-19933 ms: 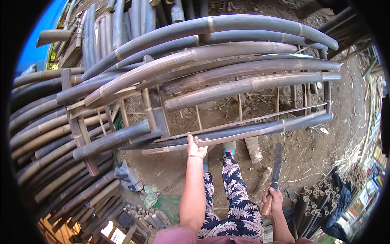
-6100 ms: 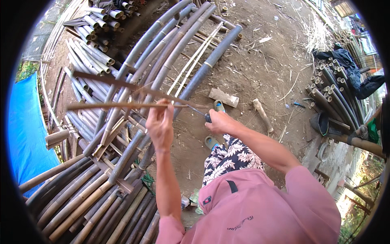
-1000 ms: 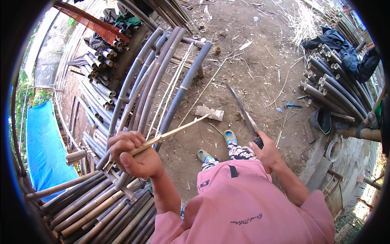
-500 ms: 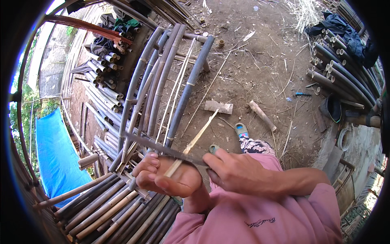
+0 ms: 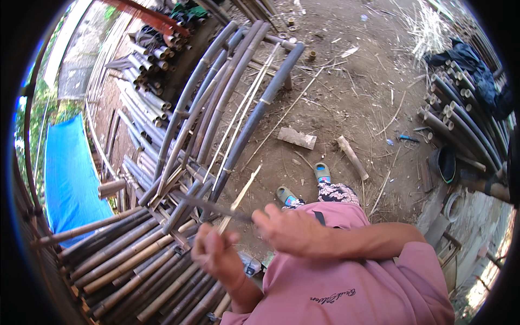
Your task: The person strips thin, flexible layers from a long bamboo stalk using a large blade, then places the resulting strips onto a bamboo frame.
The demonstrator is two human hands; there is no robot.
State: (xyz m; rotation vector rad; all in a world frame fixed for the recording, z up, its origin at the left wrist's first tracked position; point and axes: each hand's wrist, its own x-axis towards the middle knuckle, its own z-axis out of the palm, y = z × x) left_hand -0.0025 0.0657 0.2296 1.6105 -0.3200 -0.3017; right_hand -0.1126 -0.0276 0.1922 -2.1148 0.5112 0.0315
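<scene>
A pale split bamboo strip (image 5: 245, 189) slants up and away in front of me, its near end in the closed fingers of my left hand (image 5: 218, 254). My right hand (image 5: 292, 232) is wrapped round a knife, whose handle is hidden in the fist. The dark, long knife blade (image 5: 214, 208) points left and crosses the strip just beyond my left fingers. It is slightly blurred, and whether its edge touches the strip I cannot tell.
Left of the strip stands a bamboo pole rack (image 5: 254, 116). Lower left lies a slatted bamboo platform (image 5: 135, 265). Ahead on the dirt are a flat wood block (image 5: 297, 137) and a short bamboo piece (image 5: 352, 157). Stacked poles (image 5: 460, 116) lie at right; a blue tarp (image 5: 70, 173) is far left.
My left hand has gone from an upturned palm under the strip to fingers curled on its near end. Both hands sit slightly further left, and the whole view has shifted a little.
</scene>
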